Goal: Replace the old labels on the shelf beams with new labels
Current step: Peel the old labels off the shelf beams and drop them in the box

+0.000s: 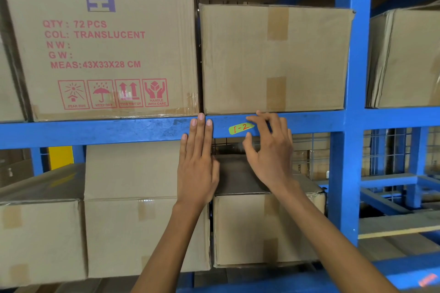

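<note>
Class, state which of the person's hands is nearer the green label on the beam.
Right. The right hand is at the right end of the green label; the left hand lies flat on the beam, apart to the label's left.

I'm looking into a warehouse — blue steel racking (359,54) on several levels, loaded with taped cardboard cartons (107,43), one stamped with quantity, measurements and handling marks. Just left of my right grip (271,157), a handwritten green label (240,129) reading "I-2" sticks to the beam (95,132).

Label (240,128) right end behind right hand (269,150); red marking (427,279) bottom-right blurred
</note>
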{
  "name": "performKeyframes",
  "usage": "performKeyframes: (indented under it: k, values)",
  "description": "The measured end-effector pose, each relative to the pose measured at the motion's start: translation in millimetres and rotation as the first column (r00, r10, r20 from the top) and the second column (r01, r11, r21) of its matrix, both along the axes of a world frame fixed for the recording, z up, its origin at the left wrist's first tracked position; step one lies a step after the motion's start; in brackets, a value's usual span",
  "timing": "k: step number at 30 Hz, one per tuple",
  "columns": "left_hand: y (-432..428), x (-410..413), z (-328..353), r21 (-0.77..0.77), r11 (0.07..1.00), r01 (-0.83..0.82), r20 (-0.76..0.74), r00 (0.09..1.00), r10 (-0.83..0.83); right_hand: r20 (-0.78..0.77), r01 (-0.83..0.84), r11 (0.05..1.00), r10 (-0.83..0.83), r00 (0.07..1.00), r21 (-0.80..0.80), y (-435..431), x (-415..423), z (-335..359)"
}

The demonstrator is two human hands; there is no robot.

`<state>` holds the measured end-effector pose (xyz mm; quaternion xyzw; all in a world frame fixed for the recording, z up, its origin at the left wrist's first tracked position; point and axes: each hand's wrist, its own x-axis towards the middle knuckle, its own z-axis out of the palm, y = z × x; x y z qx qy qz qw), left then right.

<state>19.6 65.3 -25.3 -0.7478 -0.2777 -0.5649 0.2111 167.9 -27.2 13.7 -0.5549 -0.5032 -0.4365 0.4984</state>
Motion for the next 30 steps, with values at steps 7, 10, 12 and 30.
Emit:
performKeyframes:
  k: [7, 10, 12, 30]
  values:
    - [-2.9, -0.3, 0.1, -0.006, 1.000, -0.004, -0.008, 1.000, 0.004, 0.007, -0.037, 0.999, 0.037, 0.999, 0.008, -1.4, 6.2, 4.3]
    - [-4.6, -1.1, 0.0, -0.012, 1.000, -0.016, -0.009, 1.000, 0.016, 0.023, -0.045, 0.999, 0.045, 0.999, -0.008, -7.4, 7.3, 10.4]
    - [-6.4, -0.3, 0.3, -0.015, 0.999, -0.031, -0.012, 0.999, 0.031, 0.029, -0.091, 0.996, 0.092, 0.995, -0.024, -14.9, 9.7, 10.9]
    - [-101.9, 207.8, 10.5, -0.158, 0.986, 0.046, -0.022, 0.999, -0.050, -0.156, -0.081, 0.991, 0.064, 0.986, -0.103, -138.6, 159.5, 20.5]
